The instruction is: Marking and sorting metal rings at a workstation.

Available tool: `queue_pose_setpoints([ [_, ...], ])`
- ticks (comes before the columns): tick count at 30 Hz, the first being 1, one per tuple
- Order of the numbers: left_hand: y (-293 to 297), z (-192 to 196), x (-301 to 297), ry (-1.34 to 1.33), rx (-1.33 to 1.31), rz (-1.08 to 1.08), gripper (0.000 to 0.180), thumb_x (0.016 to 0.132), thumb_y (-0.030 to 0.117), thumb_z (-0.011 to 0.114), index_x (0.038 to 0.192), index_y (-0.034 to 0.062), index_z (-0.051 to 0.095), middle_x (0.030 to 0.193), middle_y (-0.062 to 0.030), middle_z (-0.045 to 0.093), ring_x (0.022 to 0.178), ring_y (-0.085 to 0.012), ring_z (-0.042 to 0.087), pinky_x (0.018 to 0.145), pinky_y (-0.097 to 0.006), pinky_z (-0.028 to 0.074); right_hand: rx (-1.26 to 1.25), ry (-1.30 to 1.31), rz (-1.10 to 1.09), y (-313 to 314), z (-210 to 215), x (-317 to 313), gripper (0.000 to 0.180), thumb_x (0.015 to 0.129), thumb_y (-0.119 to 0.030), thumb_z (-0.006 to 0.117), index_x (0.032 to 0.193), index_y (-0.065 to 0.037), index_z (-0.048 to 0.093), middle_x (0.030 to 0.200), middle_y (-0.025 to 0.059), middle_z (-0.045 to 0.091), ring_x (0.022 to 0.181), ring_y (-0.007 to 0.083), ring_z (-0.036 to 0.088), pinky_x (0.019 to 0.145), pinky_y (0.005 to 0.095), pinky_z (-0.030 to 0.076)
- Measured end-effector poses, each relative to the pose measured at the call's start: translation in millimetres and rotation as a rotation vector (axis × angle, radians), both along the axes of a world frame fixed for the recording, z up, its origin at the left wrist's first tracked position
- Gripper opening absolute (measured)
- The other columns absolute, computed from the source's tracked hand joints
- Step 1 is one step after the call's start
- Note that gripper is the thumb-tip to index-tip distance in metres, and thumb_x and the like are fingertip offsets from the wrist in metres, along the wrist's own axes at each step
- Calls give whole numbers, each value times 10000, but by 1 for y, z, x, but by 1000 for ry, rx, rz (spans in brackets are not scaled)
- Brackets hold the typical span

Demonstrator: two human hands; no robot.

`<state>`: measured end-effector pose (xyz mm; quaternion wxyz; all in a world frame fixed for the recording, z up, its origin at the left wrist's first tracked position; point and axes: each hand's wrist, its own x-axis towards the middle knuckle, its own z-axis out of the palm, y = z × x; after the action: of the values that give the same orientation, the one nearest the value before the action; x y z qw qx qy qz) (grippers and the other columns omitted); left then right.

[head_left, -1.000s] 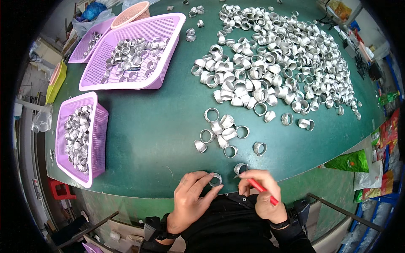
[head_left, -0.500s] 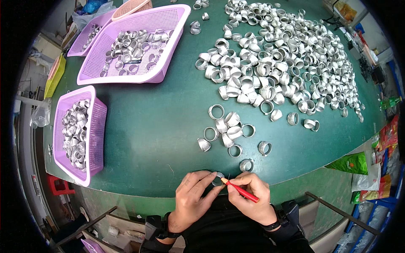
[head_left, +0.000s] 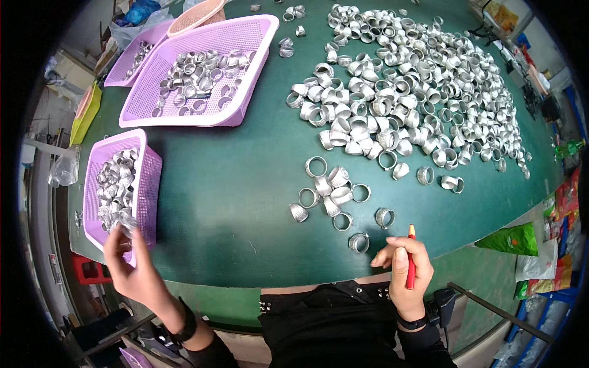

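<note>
My left hand is over the near end of the small purple basket. A slightly blurred silver metal ring is pinched between its thumb and fingers. Many similar wide rings fill that basket. My right hand holds a red pen-shaped tool upright, its pale tan end pointing away from me. Just beyond its fingers, two single rings, one nearer and one farther, lie on the green table. A small group of rings lies farther out.
A large heap of rings covers the table's far right. At the far left stand a large purple basket with rings spread inside, another purple basket and a peach basket. The table's curved front edge runs before me.
My left hand has moved from in front of me to the small basket at left, carrying a ring. The right hand has shifted right and turned the red tool upright.
</note>
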<state>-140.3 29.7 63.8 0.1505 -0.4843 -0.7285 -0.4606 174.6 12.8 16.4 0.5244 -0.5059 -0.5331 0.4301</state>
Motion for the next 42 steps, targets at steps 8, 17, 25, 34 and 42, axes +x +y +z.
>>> queue_pose_setpoints([
  [8, 9, -1, -113, 161, -501, 125, 399, 821, 234, 544, 1122, -21, 485, 979, -150, 555, 897, -228, 526, 802, -293, 389, 225, -372, -111, 12, -3, 6, 152, 713, 15, 623, 833, -11, 534, 721, 84, 592, 685, 194, 565, 617, 282, 440],
  [17, 45, -1, 92, 306, -537, -974, 301, 640, 54, 658, 928, 32, 574, 921, -101, 524, 790, -242, 506, 704, -322, 399, 174, -784, -55, 43, 6, -28, 199, 601, -19, 640, 757, -64, 524, 733, 51, 566, 688, 231, 458, 626, 333, 371],
  [25, 43, -31, 102, 197, -590, -1029, 180, 630, 35, 652, 777, 23, 548, 811, -87, 497, 711, -252, 504, 608, -342, 411, 414, -566, 412, 24, 11, -13, 189, 589, -2, 586, 761, -78, 570, 861, 21, 591, 787, 198, 511, 683, 304, 421],
  [34, 22, -30, 94, 106, -602, -967, 176, 630, 13, 645, 759, 6, 524, 785, -92, 482, 706, -261, 495, 601, -341, 410, 315, -598, 365, 11, 0, -17, 194, 600, -94, 670, 757, -89, 556, 894, -8, 602, 841, 202, 493, 765, 339, 342],
  [42, 17, -33, 94, -79, -701, -942, 258, 646, 5, 646, 890, 1, 563, 903, -117, 525, 767, -263, 542, 641, -326, 450, 259, -739, 310, 8, 4, -29, 331, 594, -184, 735, 792, -86, 488, 862, 26, 596, 830, 235, 472, 729, 351, 324],
])
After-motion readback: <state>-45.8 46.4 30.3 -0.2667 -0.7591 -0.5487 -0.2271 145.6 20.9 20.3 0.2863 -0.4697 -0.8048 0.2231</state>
